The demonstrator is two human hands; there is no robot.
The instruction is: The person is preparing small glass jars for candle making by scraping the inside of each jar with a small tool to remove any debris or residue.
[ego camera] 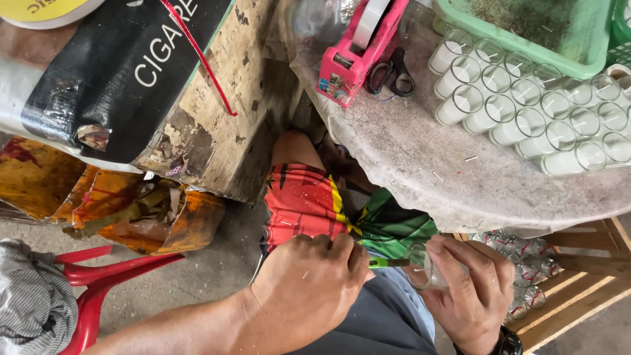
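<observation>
A small clear glass (420,266), likely breakable and slippery, is being pinched by the right hand (470,289); a thin green tool (384,262) is being gripped tight in the left hand (309,283).

clear glass cup (420,266), green-handled tool (384,263) poking inside

Black-and-white lettered sack (112,72) top left, red cord across; yellow round label (43,10) at top-left corner.
</observation>
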